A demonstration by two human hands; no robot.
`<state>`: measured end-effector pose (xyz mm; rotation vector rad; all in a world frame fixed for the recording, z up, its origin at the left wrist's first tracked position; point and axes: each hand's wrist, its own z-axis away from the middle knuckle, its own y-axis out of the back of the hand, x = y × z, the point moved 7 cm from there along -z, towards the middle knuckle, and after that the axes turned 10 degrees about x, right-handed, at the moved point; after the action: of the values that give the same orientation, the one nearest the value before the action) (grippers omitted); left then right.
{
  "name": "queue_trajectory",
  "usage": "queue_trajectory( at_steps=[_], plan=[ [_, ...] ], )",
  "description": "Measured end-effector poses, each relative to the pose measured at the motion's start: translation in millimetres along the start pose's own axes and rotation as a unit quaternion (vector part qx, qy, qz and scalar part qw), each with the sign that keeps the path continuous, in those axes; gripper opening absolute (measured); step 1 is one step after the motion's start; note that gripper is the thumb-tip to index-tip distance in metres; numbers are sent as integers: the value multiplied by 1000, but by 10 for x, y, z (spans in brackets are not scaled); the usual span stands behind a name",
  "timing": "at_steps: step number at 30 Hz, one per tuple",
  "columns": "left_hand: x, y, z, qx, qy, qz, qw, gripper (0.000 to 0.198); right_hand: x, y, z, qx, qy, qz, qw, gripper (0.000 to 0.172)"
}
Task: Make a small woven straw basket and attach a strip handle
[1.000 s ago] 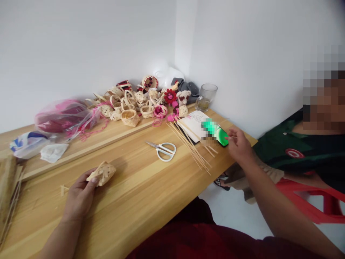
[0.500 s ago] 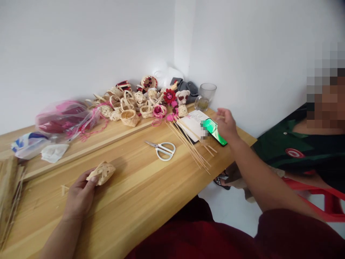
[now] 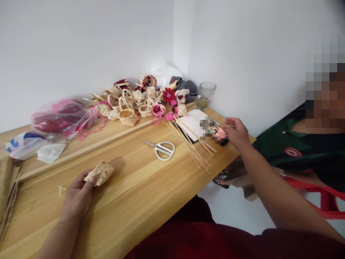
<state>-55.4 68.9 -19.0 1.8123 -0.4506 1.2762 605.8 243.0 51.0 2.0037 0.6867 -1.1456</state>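
Note:
My left hand (image 3: 77,198) rests on the wooden table (image 3: 129,208), curled around a half-woven bamboo piece (image 3: 99,173), which it holds with the fingers and thumb. A few bamboo scraps (image 3: 61,190) lie just left of it. My right hand (image 3: 237,133) hovers at the far right of the table with its fingers apart. Its fingertips are close to a smartphone (image 3: 220,135) lying on the table, and part of that phone is hidden by a pixelated patch. Thin bamboo skewers (image 3: 188,144) and white scissors (image 3: 161,149) lie to the hand's left.
A pile of small woven baskets (image 3: 129,104) sits on a raised board (image 3: 81,153) along the wall, beside a pink-filled plastic bag (image 3: 58,117) and a glass (image 3: 207,90). A bamboo strip bundle (image 3: 5,187) lies far left. A person in a dark green shirt (image 3: 304,151) sits at right.
My right hand has lifted from beside the phone and come back toward it. The phone screen has gone from green to a dark, pinkish picture. My left hand has barely moved.

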Motion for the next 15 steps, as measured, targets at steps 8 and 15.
queue_trajectory(
  at_steps=[8, 15],
  plan=[
    [3, 24, 0, 18, 34, 24, 999, 72, 90, 50, 4, -1, 24, -8, 1000, 31],
    [46, 45, -11, 26, -15, -45, 999, 79, 145, 167, 148, 10, 37, 28, 999, 33]
  ],
)
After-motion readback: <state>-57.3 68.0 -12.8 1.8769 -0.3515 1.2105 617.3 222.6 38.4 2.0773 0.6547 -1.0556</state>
